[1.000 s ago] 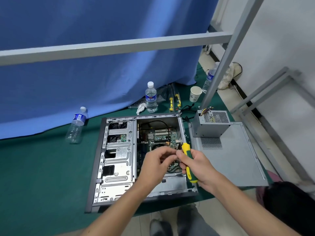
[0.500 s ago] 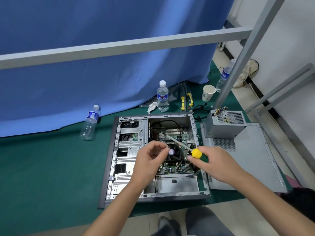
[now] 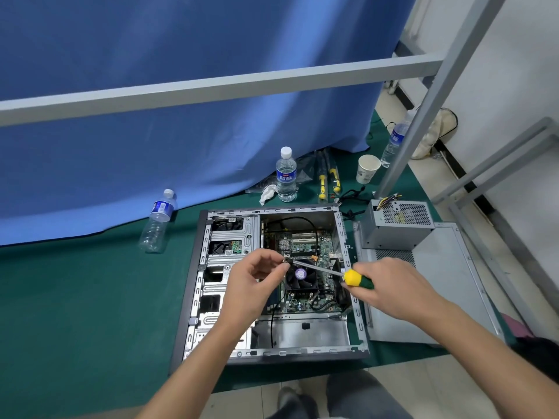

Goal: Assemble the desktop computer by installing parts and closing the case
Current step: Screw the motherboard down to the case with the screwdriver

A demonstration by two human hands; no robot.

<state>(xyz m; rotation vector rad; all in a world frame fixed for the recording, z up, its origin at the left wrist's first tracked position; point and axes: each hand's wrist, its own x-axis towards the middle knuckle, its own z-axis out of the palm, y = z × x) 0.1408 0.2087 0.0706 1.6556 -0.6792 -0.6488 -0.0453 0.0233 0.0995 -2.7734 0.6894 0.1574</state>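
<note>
The open case point(image 3: 272, 282) lay on the green mat. His right hand point(image 3: 390, 285) gripped the screwdriver point(image 3: 358, 279); his left hand point(image 3: 257, 279) pinched its tip, probably seating a screw too small to see.

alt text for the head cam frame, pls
Over an open computer case lying on green cloth, the right hand holds a yellow-green screwdriver while the left hand pinches its tip above the CPU fan. A power supply sits on the removed side panel to the right.
</note>
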